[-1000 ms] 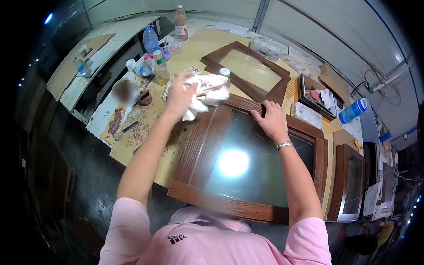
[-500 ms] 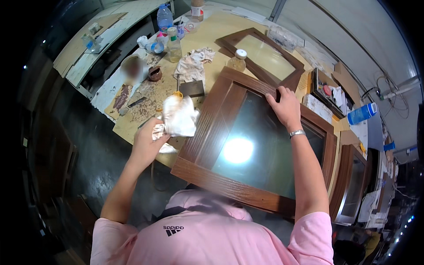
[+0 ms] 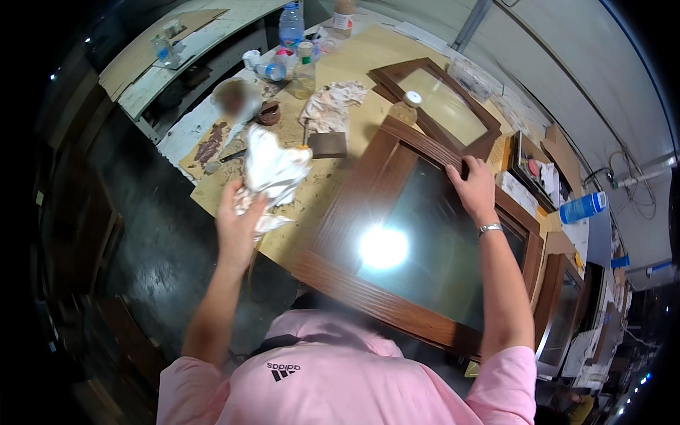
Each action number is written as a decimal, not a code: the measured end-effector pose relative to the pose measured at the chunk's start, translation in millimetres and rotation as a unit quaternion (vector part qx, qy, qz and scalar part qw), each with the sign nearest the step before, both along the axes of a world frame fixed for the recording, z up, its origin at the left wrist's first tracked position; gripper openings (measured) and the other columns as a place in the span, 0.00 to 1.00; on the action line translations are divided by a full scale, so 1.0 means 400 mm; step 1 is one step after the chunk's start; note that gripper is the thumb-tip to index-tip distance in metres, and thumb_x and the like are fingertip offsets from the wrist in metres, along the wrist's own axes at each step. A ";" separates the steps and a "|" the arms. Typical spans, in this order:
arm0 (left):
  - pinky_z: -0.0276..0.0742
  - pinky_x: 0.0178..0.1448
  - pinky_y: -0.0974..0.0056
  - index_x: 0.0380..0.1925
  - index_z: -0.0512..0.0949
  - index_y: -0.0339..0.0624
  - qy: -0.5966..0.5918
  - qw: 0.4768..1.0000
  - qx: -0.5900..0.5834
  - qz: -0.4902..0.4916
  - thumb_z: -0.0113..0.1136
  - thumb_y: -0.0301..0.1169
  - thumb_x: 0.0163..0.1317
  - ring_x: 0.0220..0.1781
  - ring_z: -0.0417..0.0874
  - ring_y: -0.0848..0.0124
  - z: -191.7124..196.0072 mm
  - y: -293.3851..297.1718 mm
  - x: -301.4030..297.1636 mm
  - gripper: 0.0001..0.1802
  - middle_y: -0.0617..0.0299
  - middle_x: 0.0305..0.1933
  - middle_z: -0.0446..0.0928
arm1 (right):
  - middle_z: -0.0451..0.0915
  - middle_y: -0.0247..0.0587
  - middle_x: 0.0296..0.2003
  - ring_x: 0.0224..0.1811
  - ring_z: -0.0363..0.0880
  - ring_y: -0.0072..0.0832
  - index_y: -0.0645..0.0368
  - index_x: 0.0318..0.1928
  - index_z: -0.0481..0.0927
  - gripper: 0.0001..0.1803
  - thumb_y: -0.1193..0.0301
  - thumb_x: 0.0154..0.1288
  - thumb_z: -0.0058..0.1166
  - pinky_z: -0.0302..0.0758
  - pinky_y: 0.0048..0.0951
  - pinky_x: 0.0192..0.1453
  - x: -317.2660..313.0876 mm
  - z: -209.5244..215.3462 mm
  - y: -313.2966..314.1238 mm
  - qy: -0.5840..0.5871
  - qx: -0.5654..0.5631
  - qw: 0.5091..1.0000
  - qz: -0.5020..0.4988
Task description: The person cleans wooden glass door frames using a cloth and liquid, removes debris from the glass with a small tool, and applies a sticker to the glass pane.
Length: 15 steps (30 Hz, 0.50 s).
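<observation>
My left hand (image 3: 239, 212) is closed around a crumpled white rag (image 3: 273, 170), held up over the left front edge of the table. Beneath my right hand (image 3: 473, 185) is a brown wood-framed glass panel (image 3: 354, 205). The fingers of that hand curl over the panel's far rail, thumb on the near side, gripping it. A bright lamp reflection shows in the glass. Just beyond the rag, a flat dark block (image 3: 328, 145) lies on the table. Another stained cloth (image 3: 333, 105) is bunched up behind the block.
A capped jar (image 3: 406, 108) stands behind the panel, near a second wooden frame (image 3: 453, 106). Bottles, among them a blue-tinted one (image 3: 291, 28), stand at the back left beside a tub (image 3: 236, 100). An open box (image 3: 538, 166) and a blue canister (image 3: 583, 207) are at the right.
My left hand has lifted slightly and turned, and the rag hangs differently. The whole view has shifted, moving the table and panel a little to the right in the picture. My right hand keeps its grip.
</observation>
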State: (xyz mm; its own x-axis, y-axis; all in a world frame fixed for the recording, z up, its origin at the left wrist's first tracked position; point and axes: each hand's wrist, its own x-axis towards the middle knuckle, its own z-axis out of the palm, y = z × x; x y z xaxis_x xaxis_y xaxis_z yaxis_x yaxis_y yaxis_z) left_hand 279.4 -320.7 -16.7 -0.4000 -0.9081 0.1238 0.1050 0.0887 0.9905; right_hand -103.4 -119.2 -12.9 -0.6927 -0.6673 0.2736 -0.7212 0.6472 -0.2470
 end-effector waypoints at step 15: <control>0.72 0.65 0.54 0.51 0.82 0.46 -0.330 0.866 -0.359 0.112 0.70 0.27 0.54 0.59 0.77 0.55 -0.187 -0.405 0.038 0.21 0.54 0.55 0.79 | 0.77 0.48 0.43 0.42 0.80 0.49 0.58 0.45 0.80 0.21 0.80 0.46 0.63 0.78 0.42 0.43 0.381 0.200 0.040 -0.033 -0.036 0.991 0.127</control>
State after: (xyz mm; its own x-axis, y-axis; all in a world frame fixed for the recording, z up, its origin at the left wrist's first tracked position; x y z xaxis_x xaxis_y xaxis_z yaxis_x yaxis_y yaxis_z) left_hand 294.7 -482.9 -91.5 -0.4216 -0.7563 0.5002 -0.5627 0.6508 0.5097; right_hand 49.1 -103.3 67.1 -0.5224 -0.8030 0.2868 -0.8396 0.4256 -0.3375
